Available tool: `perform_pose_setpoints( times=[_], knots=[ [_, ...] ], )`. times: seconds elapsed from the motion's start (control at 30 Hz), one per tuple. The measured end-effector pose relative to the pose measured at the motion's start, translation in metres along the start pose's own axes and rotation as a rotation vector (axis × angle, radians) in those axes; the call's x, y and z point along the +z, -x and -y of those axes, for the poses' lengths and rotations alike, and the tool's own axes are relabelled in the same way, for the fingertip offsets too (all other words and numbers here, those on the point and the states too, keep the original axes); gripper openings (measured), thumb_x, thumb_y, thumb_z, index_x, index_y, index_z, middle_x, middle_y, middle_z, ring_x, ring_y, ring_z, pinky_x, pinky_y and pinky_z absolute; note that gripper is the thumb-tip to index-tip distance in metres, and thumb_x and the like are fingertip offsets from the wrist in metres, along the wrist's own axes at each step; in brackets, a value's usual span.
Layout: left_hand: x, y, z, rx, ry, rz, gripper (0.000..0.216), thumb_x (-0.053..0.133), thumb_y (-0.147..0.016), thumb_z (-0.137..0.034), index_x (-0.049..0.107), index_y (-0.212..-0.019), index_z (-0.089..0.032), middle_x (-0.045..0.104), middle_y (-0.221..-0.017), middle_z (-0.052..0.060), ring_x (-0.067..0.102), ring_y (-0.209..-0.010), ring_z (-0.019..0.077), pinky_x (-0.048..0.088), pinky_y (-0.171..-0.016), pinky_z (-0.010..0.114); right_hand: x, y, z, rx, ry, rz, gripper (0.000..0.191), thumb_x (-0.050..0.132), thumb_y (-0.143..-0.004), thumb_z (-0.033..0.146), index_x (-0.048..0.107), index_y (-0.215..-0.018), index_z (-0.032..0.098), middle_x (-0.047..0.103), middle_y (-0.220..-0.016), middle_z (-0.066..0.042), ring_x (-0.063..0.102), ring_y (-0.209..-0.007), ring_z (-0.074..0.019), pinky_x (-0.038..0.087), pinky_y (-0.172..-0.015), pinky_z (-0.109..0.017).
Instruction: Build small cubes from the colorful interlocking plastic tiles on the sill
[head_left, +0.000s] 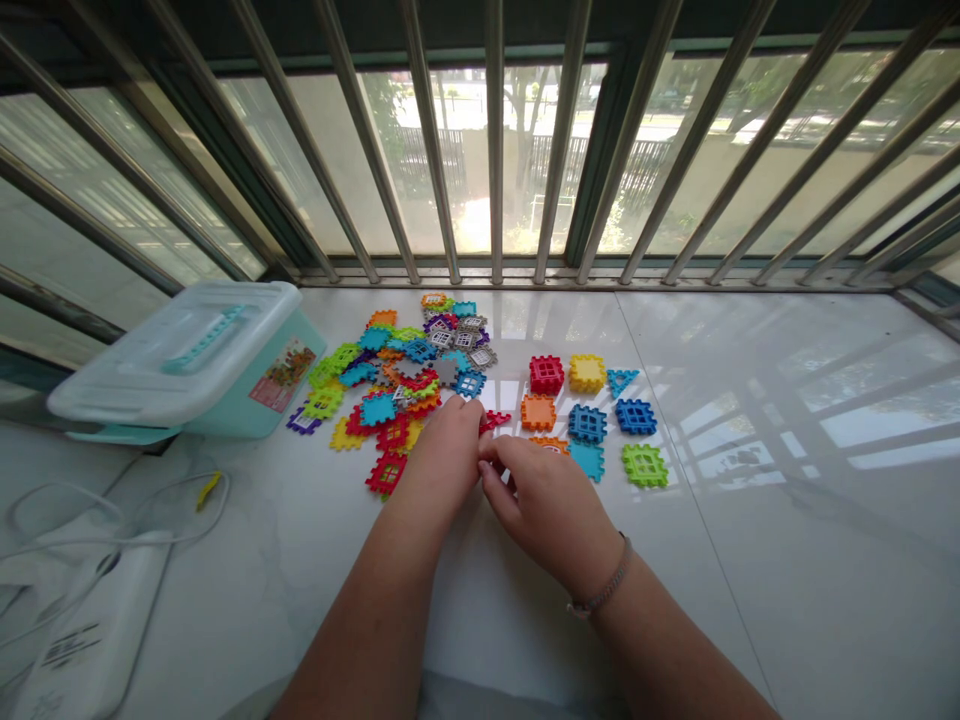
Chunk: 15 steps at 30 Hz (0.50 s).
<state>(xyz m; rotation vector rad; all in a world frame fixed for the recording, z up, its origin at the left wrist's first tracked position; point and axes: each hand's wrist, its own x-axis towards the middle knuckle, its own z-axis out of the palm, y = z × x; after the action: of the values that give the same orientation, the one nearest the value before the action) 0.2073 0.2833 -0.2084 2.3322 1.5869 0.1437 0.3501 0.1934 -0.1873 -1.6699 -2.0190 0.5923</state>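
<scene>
My left hand (444,447) and my right hand (541,500) meet at the middle of a white sill, fingers pinched together on a small red toothed plastic tile (493,420). A loose heap of coloured interlocking tiles (409,375) lies just beyond my left hand. Beyond my right hand stand assembled pieces: a red cube (547,374), a yellow cube (586,372), an orange tile (538,412), blue tiles (587,423), a green tile (645,465) and a blue triangle (622,381). A bracelet circles my right wrist.
A pale teal lidded storage box (187,360) stands at the left by the window. A white power strip (90,640) with cables lies at the near left. Metal window bars (493,150) run along the far edge of the glossy sill (787,450).
</scene>
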Motion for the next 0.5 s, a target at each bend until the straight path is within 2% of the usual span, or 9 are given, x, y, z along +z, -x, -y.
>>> perform_pose_setpoints(
  times=[0.5],
  knots=[
    [-0.0030, 0.0001, -0.0023, -0.021, -0.004, 0.036, 0.004, 0.058, -0.097, -0.019, 0.061, -0.096, -0.021, 0.068, -0.114, 0.010, 0.061, -0.096, 0.0234, 0.040, -0.081, 0.035, 0.0003, 0.0006, 0.0009, 0.008, -0.002, 0.010, 0.010, 0.059, -0.107, 0.024, 0.068, -0.112, 0.024, 0.077, -0.101, -0.003, 0.070, -0.082, -0.0185, 0.041, -0.074, -0.031]
  ],
)
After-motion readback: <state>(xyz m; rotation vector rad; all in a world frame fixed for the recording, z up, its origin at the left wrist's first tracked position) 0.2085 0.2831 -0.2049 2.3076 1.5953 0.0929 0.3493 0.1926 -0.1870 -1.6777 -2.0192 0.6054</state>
